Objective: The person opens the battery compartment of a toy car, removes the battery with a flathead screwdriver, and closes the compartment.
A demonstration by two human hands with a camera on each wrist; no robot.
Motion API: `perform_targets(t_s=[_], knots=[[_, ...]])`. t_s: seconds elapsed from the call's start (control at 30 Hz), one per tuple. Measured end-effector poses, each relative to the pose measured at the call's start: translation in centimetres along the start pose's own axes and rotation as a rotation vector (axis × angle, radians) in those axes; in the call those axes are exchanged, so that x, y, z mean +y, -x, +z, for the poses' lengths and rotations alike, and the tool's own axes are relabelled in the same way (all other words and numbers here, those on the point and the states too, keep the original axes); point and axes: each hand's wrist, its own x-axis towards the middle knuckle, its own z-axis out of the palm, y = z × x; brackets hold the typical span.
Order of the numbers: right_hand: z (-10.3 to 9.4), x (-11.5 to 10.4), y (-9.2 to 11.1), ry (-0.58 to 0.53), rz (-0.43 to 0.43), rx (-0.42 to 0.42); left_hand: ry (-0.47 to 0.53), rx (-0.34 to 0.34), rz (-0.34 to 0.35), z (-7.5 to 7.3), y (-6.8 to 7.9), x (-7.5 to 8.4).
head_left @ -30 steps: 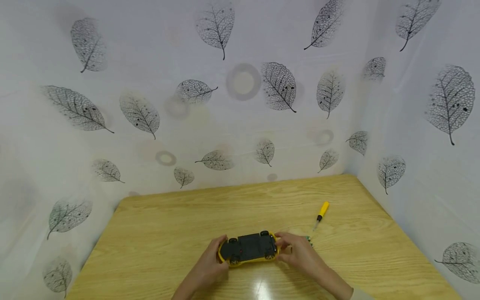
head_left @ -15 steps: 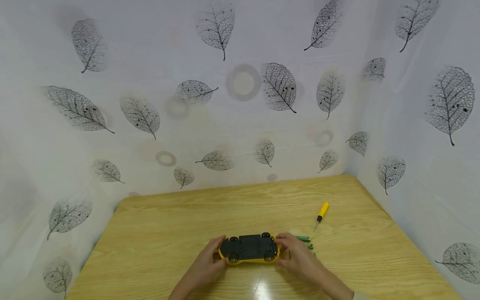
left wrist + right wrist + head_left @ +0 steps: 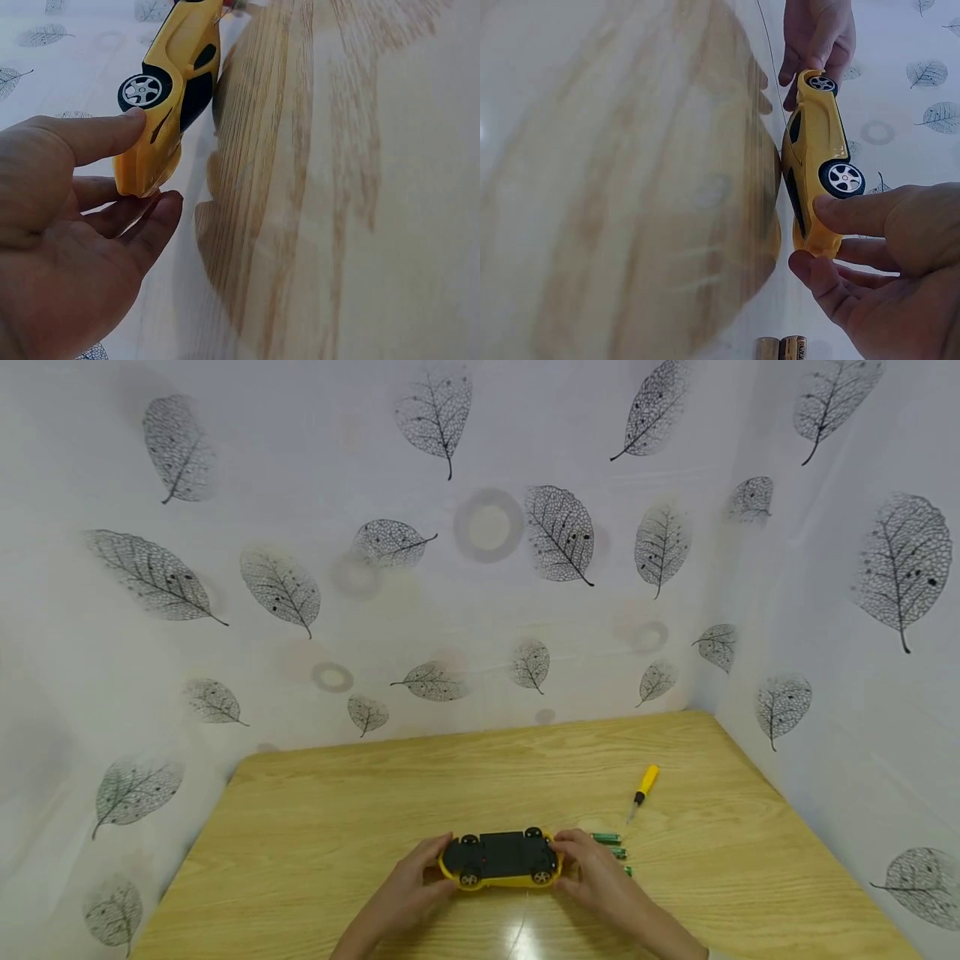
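Note:
A yellow toy car (image 3: 502, 856) is upside down near the front of the table, its black underside and wheels facing up. My left hand (image 3: 411, 885) grips its left end; in the left wrist view the thumb lies beside a wheel (image 3: 141, 91) and the fingers are under the body. At the opposite end, my right hand (image 3: 600, 877) pinches the car between thumb and fingers. The right wrist view shows the car's yellow side (image 3: 821, 135) with its roof turned down, close over the tabletop.
Several green batteries (image 3: 606, 838) lie just beyond my right hand, partly covered by it. A screwdriver (image 3: 642, 793) with a yellow handle rests farther back on the right. A leaf-patterned white curtain (image 3: 480, 610) surrounds the wooden table (image 3: 360, 785) at the back and sides.
The toy car has been tilted slightly and shifted a little to the right and nearer, still held at both ends. More of the batteries shows beside my right hand.

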Motion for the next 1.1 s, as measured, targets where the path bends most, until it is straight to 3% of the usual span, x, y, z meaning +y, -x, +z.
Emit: perform_targets(t_s=[0.6,1.1], knots=[[-1.1,-0.3,-0.6,-0.14,0.026,-0.112,-0.042,-0.013,-0.034,-0.3,-0.2,0.0],[-1.5,0.0,-1.1,-0.193,0.04,-0.144,-0.13,-0.039,-0.096,-0.7,-0.3,0.6]])
